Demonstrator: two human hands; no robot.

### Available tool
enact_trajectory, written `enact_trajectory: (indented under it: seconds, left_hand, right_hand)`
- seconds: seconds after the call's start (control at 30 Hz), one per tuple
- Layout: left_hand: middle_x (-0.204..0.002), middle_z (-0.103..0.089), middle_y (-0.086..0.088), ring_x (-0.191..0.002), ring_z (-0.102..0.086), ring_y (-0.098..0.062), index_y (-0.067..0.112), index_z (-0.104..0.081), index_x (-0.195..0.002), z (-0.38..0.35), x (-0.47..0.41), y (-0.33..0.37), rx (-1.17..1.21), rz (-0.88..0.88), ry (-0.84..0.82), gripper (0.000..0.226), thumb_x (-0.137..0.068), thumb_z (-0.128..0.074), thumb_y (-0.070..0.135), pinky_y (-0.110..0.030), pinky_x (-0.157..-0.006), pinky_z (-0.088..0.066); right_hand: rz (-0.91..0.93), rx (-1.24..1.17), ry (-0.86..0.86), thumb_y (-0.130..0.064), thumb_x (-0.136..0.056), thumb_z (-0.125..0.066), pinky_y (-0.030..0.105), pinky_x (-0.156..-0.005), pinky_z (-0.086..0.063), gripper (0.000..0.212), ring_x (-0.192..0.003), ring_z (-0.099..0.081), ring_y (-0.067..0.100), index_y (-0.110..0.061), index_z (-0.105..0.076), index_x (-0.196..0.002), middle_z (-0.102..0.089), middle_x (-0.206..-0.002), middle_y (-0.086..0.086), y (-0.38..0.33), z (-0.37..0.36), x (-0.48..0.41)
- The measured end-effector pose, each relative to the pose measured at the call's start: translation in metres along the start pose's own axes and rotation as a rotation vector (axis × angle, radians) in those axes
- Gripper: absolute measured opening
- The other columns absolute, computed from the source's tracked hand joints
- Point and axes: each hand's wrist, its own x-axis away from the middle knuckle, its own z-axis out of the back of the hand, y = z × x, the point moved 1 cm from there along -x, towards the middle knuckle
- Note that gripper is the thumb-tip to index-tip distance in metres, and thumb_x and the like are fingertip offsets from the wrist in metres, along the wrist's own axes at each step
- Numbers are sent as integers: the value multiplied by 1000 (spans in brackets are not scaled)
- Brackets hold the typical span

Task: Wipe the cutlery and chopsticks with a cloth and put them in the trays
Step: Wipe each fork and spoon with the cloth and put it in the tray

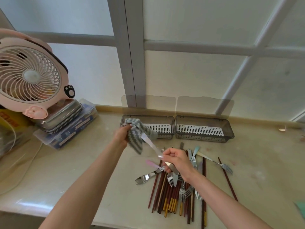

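Observation:
My left hand (123, 134) grips a grey-and-white striped cloth (137, 133) wrapped around the handle end of a piece of cutlery (151, 144). My right hand (175, 160) pinches that same piece lower down, its metal head pointing down past my fingers. Below lies a heap of brown chopsticks (166, 194), forks (184, 192) and a spork (145, 176) on the counter. Two grey trays with white slotted inserts stand at the back: the left tray (163, 128), partly behind the cloth, and the right tray (204, 129). Their clear lids stand up.
A pink desk fan (31, 76) sits on a stack of metal and plastic boxes (66, 123) at the left, with a white cable (24, 172) trailing over the counter. A frosted window runs behind the trays. One fork (226, 166) lies apart on the right.

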Motion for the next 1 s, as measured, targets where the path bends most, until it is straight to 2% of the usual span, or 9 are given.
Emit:
enact_trajectory:
  seconds: [0.13, 0.2, 0.27, 0.37, 0.47, 0.53, 0.67, 0.8, 1.0]
  left_hand:
    - [-97, -63, -16, -83, -60, -24, -1, -59, -97, -18, 23, -18, -71, -25, -176, 15, -94, -44, 3, -40, -85, -51]
    - [-86, -60, -12, -78, -58, -21, 1, -58, -87, -32, 42, -31, -84, -4, -319, 18, -95, -43, 7, -33, -75, -50]
    - [-82, -60, -10, -74, -57, -19, 1, -60, -91, -38, 51, -36, -105, -10, -310, 18, -95, -44, 8, -27, -67, -48]
    - [-81, -63, -10, -75, -60, -20, 2, -62, -92, -31, 44, -30, -98, -38, -189, 15, -93, -49, 10, -28, -63, -49]
    - [-83, -62, -12, -76, -58, -24, 2, -59, -82, -25, 37, -20, 14, -38, -81, 17, -94, -49, 9, -30, -64, -48]
    - [-81, -60, -12, -74, -57, -23, -1, -57, -82, -25, 42, -17, 57, -37, -61, 17, -94, -48, 7, -30, -64, -49]
    - [-85, -63, -11, -74, -61, -20, -4, -60, -102, -29, 56, -24, 47, -62, -104, 19, -94, -49, 9, -27, -57, -52]
    - [-83, -67, -11, -72, -64, -18, 4, -62, -91, -37, 72, -47, -73, -42, -225, 15, -93, -48, 6, -26, -60, -53]
    - [-87, -67, -6, -76, -61, -15, 2, -65, -100, -36, 65, -38, -533, -242, -190, 17, -92, -54, 13, -24, -65, -49]
  right_hand:
    - [46, -115, 116, -4, -87, -63, 25, -46, -46, 5, -47, -55, 15, -1, -62, -84, -62, -63, 11, -16, -6, -13]
    - [52, -89, 149, -5, -88, -63, 24, -47, -46, 5, -47, -54, 14, -2, -63, -83, -62, -62, 9, -24, -14, -23]
    - [25, -22, 167, -7, -88, -63, 24, -50, -48, 6, -49, -56, 14, -2, -65, -85, -62, -65, 9, -27, -18, -29]
    - [-20, -92, -39, -15, -85, -65, 26, -63, -54, 21, -68, -65, 17, -5, -67, -104, -69, -82, 10, -20, -12, -28]
    - [-2, -245, -347, -10, -85, -60, 34, -86, -54, 47, -96, -64, 27, -8, -51, -131, -68, -101, 13, -11, -3, -24]
    - [41, -252, -380, -5, -84, -59, 37, -91, -53, 51, -102, -63, 29, -9, -49, -134, -68, -106, 13, -6, -4, -22]
    - [54, -307, -129, -3, -84, -59, 33, -76, -58, 34, -81, -69, 23, -1, -59, -118, -71, -88, 13, -4, -10, -23]
    - [-50, -120, 166, -11, -86, -64, 28, -58, -56, 16, -66, -66, 17, -6, -58, -101, -68, -86, 8, -3, -13, -30]
    - [83, 22, 257, -28, -87, -64, 22, -69, -42, 31, -91, -57, 13, -15, -61, -115, -62, -102, 0, -24, -9, -45]
